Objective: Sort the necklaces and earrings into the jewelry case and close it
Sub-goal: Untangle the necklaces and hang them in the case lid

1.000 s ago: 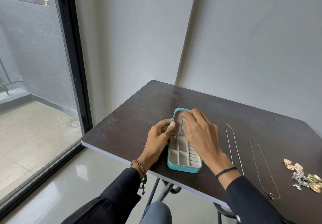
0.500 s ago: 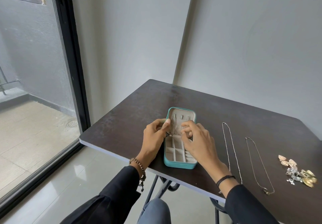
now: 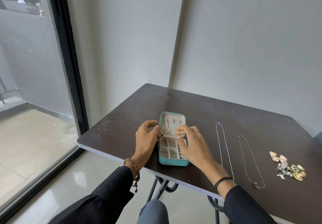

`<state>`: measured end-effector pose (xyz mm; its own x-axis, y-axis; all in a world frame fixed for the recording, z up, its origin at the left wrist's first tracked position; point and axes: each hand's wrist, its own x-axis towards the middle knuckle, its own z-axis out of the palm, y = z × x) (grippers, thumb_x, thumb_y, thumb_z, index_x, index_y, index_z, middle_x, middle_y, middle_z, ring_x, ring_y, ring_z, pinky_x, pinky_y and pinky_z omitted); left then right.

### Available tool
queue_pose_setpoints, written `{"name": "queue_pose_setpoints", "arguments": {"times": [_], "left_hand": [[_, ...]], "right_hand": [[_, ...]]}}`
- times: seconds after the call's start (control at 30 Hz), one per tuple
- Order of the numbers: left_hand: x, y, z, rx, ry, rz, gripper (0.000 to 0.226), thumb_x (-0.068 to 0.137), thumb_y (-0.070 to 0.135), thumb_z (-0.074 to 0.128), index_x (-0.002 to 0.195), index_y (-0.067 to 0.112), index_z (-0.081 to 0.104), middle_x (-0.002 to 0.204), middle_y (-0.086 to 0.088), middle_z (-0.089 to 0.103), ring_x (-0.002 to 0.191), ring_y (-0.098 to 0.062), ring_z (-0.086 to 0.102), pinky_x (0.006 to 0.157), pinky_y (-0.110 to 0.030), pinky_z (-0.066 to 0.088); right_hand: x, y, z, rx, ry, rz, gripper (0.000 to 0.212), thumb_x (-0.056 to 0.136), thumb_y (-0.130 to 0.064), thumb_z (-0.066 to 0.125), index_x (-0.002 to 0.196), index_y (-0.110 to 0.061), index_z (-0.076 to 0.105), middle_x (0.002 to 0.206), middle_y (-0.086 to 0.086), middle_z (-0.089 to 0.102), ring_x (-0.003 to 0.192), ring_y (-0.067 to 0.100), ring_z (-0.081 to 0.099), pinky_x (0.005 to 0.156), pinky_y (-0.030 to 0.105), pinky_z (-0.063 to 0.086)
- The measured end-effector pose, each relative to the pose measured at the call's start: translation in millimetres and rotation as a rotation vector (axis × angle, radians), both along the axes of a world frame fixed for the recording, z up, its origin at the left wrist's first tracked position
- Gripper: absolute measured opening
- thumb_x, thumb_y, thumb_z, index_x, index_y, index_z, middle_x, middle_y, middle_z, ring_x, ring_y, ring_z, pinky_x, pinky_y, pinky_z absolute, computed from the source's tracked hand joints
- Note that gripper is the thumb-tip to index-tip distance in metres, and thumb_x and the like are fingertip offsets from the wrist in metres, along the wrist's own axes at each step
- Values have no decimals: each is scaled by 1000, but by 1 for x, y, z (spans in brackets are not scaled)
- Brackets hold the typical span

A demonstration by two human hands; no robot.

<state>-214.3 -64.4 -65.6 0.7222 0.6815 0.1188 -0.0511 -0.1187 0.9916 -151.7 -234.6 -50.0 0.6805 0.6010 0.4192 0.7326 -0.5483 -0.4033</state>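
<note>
Head view: both hands have drawn back from the open teal zip jewelry case (image 3: 172, 161); a thin silver chain (image 3: 165, 127) seemingly hangs in its lid. Left hand (image 3: 146, 140) and right hand (image 3: 193, 145) spread loose, empty. Two long necklaces (image 3: 224, 147) and the heaped earrings (image 3: 289, 167) wait on the dark table (image 3: 226, 112).

Dark brown rectangular table (image 3: 200, 105); on it: open teal jewelry case (image 3: 172, 161) near front edge, two thin silver chain necklaces (image 3: 224, 145) right of it, heap of gold and silver earrings (image 3: 289, 168) far right.
</note>
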Motion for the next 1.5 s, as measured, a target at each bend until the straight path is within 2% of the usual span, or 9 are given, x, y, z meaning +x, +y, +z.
{"name": "queue_pose_setpoints", "arguments": {"times": [0.07,0.13,0.37,0.7,1.0,1.1,1.2,1.33,1.5], "left_hand": [[-2,-4,6,104,12,36,22,94,13,58,113,21,66,113,1,66,86,-11,65,78,-30,59],[-1,-9,15,235,38,58,23,93,11,57,111,19,69,116,3,60,97,-14,61,79,-27,54],[19,-34,48,592,227,-73,18,90,21,58,94,32,72,110,16,63,92,-13,62,76,-30,48],[89,-87,74,662,292,-343,22,85,16,62,96,28,76,102,6,75,100,-17,69,88,-36,56],[151,-125,57,741,444,-388,23,88,18,61,105,23,76,112,-2,72,106,-26,66,83,-33,49],[167,-140,52,785,478,-365,22,91,30,63,107,16,71,110,-6,71,102,-29,67,79,-34,47],[179,-152,52,846,503,-322,26,92,33,64,109,13,65,112,-7,68,104,-31,66,77,-34,42],[183,-160,53,938,551,-283,14,94,21,63,106,16,57,118,-8,66,110,-31,64,77,-32,37],[182,-165,57,981,573,-280,17,96,13,58,113,14,57,120,-8,65,113,-30,64,77,-32,35]], "right_hand": [[1,-3,2,3,18,-6,22,98,-26,55,120,-27,58,117,-12,63,115,1,52,86,19,45],[1,-6,5,19,30,-2,21,98,-26,56,119,-25,59,114,-12,65,117,3,50,89,26,47],[12,-21,14,30,42,-4,19,97,-29,59,116,-27,61,106,-14,66,114,8,54,89,37,52],[75,-70,36,-47,98,-170,18,93,-23,62,109,-18,68,96,-1,74,94,17,68,87,33,53],[148,-102,31,-103,247,-372,16,90,-9,65,103,-10,75,95,7,74,100,25,68,85,27,50],[162,-103,25,-140,272,-427,13,89,-14,68,88,-6,77,92,12,75,101,30,67,83,33,51],[169,-102,18,-156,290,-481,27,88,-22,70,69,-3,71,80,16,71,95,39,66,70,38,51],[168,-96,22,-205,275,-527,15,86,-25,71,85,-11,75,102,14,70,103,37,64,70,36,46],[159,-91,39,-354,238,-536,18,91,-21,60,103,-7,60,118,18,59,109,41,61,84,40,46]]}}
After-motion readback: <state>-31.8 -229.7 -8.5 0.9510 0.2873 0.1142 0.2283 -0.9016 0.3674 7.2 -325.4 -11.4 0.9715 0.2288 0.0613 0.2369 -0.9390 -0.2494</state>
